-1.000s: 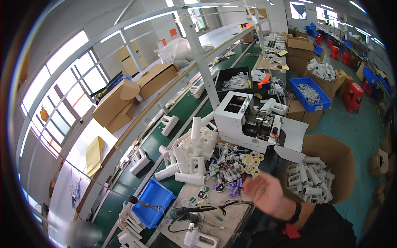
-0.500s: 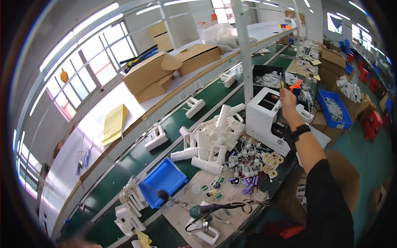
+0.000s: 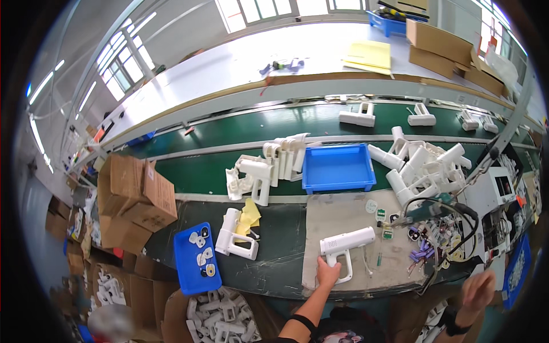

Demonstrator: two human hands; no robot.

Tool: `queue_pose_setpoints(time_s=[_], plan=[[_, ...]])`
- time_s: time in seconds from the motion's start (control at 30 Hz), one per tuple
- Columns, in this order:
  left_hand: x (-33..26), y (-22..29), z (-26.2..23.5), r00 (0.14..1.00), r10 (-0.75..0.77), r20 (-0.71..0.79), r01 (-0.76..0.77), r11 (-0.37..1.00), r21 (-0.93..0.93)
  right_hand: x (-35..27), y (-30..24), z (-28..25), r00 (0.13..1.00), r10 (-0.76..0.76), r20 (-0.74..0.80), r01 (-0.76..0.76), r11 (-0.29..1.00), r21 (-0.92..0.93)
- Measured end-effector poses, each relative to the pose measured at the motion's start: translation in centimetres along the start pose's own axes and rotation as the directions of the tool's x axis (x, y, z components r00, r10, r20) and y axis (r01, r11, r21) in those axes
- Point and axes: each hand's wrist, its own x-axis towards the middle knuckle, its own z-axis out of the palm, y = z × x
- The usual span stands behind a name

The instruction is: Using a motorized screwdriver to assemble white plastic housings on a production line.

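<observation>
A white gun-shaped plastic housing (image 3: 350, 241) lies on the beige work mat (image 3: 320, 212). My left hand (image 3: 327, 273) is closed round the lower end of its handle. My right hand (image 3: 479, 290) is up near the bench's front right edge, apart from the housing. It is blurred, so its fingers do not show clearly. Between the hands and the heaped parts hangs a green power screwdriver (image 3: 429, 210) with a dark cable. Small green circuit boards (image 3: 381, 214) lie beyond the housing, and a pile of wired components (image 3: 426, 246) sits to its right.
An empty-looking blue tray (image 3: 337, 166) stands behind the mat, beside heaped white housings (image 3: 426, 168). Leftward are another housing (image 3: 231, 237), yellow paper (image 3: 247, 218), a blue tray of small discs (image 3: 197, 257) and cardboard boxes (image 3: 134, 194). A white machine (image 3: 494, 186) stands right.
My view has swung left. My right hand has come away from the white machine toward the front edge. My left hand, blurred at the lower left before, now grips the housing's handle.
</observation>
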Motion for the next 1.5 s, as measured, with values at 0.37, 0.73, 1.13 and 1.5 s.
queue_pose_setpoints(time_s=[0.37, 0.73, 1.13, 1.5], plan=[[1.6, -4.2, -8.0, 0.997, -0.058, -0.054, 0.003, 0.709, -0.705, -1.5, 10.5, 6.2, 0.688, 0.722, 0.080, -0.689, 0.683, -0.241], [5.9, -5.7, -11.0, 0.974, -0.182, -0.133, 0.005, 0.607, -0.795, -1.8, 15.3, 8.6, 0.490, 0.864, 0.119, -0.819, 0.502, -0.277], [5.8, -3.1, -13.9, 0.953, -0.210, -0.217, -0.059, 0.573, -0.817, -2.6, 16.4, 9.5, 0.439, 0.899, -0.002, -0.867, 0.423, -0.262], [5.7, -3.2, -10.5, 1.000, -0.029, -0.002, 0.021, 0.755, -0.656, -1.7, 17.3, 10.3, 0.463, 0.885, 0.055, -0.846, 0.459, -0.270]])
